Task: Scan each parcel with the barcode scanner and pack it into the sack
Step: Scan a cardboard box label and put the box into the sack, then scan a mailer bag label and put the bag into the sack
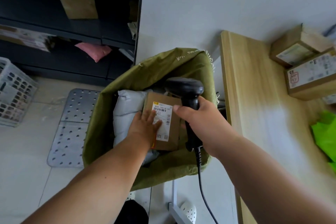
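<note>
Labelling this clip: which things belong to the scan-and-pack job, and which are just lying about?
Job: scanner in right hand, box under left hand, sack, grey bag inside it, table boxes (likely next).
Lying about: basket, pink bag, green bag, slipper, floor plates.

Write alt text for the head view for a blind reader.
A person's left hand rests on a labelled brown cardboard parcel inside an open green woven sack, while the right hand grips a black corded barcode scanner beside it.
</note>
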`<action>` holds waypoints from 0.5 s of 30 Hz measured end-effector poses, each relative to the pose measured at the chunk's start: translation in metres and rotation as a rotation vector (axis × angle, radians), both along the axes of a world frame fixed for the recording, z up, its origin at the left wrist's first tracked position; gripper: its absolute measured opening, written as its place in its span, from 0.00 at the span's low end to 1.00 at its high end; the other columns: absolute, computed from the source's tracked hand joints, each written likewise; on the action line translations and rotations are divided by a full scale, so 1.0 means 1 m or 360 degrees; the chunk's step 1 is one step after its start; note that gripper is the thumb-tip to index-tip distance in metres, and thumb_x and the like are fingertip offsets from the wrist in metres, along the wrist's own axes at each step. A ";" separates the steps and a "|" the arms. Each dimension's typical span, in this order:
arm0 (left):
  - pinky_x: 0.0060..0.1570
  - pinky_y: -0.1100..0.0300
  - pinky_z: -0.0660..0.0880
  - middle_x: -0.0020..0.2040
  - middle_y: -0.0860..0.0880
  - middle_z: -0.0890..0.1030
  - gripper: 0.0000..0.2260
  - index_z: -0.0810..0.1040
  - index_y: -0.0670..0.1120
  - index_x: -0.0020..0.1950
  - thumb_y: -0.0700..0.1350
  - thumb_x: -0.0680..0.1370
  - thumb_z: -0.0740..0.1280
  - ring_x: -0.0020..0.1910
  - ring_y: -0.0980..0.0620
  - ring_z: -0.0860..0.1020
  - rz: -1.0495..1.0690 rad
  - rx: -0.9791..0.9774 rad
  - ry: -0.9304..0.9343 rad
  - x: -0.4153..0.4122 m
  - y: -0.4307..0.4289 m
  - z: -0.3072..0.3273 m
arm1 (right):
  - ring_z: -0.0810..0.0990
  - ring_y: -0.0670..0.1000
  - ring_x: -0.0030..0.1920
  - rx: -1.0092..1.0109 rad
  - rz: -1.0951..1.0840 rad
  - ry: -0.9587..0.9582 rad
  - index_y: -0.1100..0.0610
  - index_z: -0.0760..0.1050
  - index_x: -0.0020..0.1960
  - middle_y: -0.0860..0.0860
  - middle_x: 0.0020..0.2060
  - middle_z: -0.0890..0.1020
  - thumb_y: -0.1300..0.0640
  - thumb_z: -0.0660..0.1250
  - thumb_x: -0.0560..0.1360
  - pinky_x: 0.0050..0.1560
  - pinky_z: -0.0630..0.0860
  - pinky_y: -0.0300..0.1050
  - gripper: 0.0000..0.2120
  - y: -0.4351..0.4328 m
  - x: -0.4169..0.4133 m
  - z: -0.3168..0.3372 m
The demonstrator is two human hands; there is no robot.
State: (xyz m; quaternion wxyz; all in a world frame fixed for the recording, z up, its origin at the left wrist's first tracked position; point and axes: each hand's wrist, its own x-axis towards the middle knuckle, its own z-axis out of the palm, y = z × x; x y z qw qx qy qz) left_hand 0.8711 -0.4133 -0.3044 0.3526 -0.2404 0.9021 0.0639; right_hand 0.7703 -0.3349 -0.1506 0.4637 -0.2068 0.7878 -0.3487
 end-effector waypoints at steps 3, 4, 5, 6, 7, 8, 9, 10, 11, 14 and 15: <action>0.73 0.44 0.42 0.79 0.43 0.38 0.38 0.40 0.55 0.79 0.61 0.77 0.61 0.77 0.40 0.41 0.0002 0.0046 -0.0025 -0.006 -0.001 0.005 | 0.82 0.54 0.52 0.0010 -0.0024 0.0018 0.47 0.76 0.58 0.50 0.49 0.84 0.50 0.70 0.76 0.57 0.78 0.55 0.11 0.005 -0.006 0.003; 0.73 0.44 0.42 0.79 0.44 0.39 0.38 0.41 0.55 0.79 0.61 0.78 0.61 0.78 0.41 0.42 0.0007 0.0061 -0.0018 -0.007 0.000 0.009 | 0.82 0.53 0.51 0.0005 -0.0039 0.0024 0.47 0.76 0.57 0.50 0.47 0.84 0.51 0.70 0.76 0.55 0.78 0.53 0.10 0.008 -0.008 0.005; 0.73 0.44 0.42 0.79 0.44 0.40 0.37 0.42 0.55 0.79 0.61 0.78 0.60 0.78 0.41 0.43 0.0022 0.0071 0.0025 -0.008 0.002 0.013 | 0.81 0.52 0.49 0.0001 -0.0061 0.0025 0.48 0.76 0.56 0.49 0.46 0.84 0.52 0.70 0.77 0.52 0.78 0.51 0.09 0.011 -0.010 0.007; 0.74 0.45 0.42 0.79 0.45 0.42 0.35 0.43 0.54 0.79 0.60 0.79 0.59 0.78 0.42 0.44 0.0048 0.0075 0.0106 -0.007 0.004 0.018 | 0.81 0.51 0.46 -0.0004 -0.0079 0.0025 0.49 0.76 0.55 0.49 0.43 0.83 0.52 0.70 0.77 0.48 0.78 0.48 0.08 0.016 -0.012 0.010; 0.74 0.46 0.43 0.80 0.46 0.44 0.34 0.44 0.53 0.79 0.60 0.80 0.58 0.78 0.43 0.46 0.0087 0.0075 0.0213 -0.005 0.006 0.024 | 0.81 0.50 0.44 -0.0008 -0.0093 0.0024 0.50 0.76 0.55 0.48 0.40 0.82 0.52 0.70 0.77 0.43 0.76 0.45 0.07 0.020 -0.013 0.013; 0.74 0.46 0.44 0.80 0.46 0.47 0.33 0.44 0.51 0.79 0.59 0.80 0.57 0.78 0.43 0.47 0.0127 0.0075 0.0318 -0.003 0.007 0.031 | 0.80 0.49 0.41 -0.0015 -0.0096 0.0016 0.50 0.76 0.54 0.47 0.38 0.81 0.52 0.70 0.77 0.39 0.74 0.43 0.07 0.024 -0.014 0.016; 0.75 0.46 0.45 0.80 0.45 0.48 0.33 0.45 0.50 0.79 0.58 0.80 0.57 0.78 0.43 0.48 0.0163 0.0071 0.0411 0.000 0.008 0.041 | 0.79 0.48 0.39 -0.0028 -0.0097 0.0006 0.50 0.75 0.54 0.47 0.36 0.80 0.53 0.70 0.77 0.37 0.73 0.42 0.07 0.028 -0.015 0.021; 0.75 0.46 0.45 0.80 0.45 0.49 0.33 0.45 0.49 0.79 0.58 0.80 0.57 0.78 0.43 0.48 0.0191 0.0061 0.0493 0.003 0.007 0.051 | 0.78 0.48 0.38 -0.0048 -0.0098 -0.0007 0.51 0.75 0.53 0.46 0.35 0.80 0.53 0.70 0.77 0.37 0.72 0.41 0.07 0.032 -0.016 0.026; 0.75 0.47 0.46 0.79 0.45 0.50 0.33 0.46 0.47 0.79 0.58 0.80 0.57 0.78 0.44 0.48 0.0216 0.0044 0.0570 0.005 0.006 0.063 | 0.78 0.48 0.38 -0.0062 -0.0101 -0.0016 0.51 0.75 0.53 0.46 0.35 0.79 0.53 0.70 0.77 0.37 0.72 0.42 0.06 0.036 -0.017 0.032; 0.75 0.49 0.48 0.79 0.45 0.51 0.33 0.48 0.47 0.79 0.59 0.80 0.57 0.78 0.45 0.49 0.0286 -0.0037 0.0802 0.007 0.006 0.100 | 0.80 0.48 0.39 -0.0119 -0.0129 -0.0013 0.49 0.75 0.49 0.47 0.36 0.81 0.54 0.70 0.77 0.41 0.77 0.44 0.05 0.050 -0.021 0.050; 0.75 0.49 0.49 0.79 0.46 0.51 0.33 0.48 0.48 0.79 0.60 0.80 0.57 0.78 0.46 0.49 0.0305 -0.0058 0.0857 0.005 0.008 0.113 | 0.80 0.49 0.40 -0.0142 -0.0138 0.0001 0.48 0.75 0.47 0.48 0.38 0.82 0.55 0.71 0.76 0.43 0.78 0.46 0.05 0.055 -0.024 0.057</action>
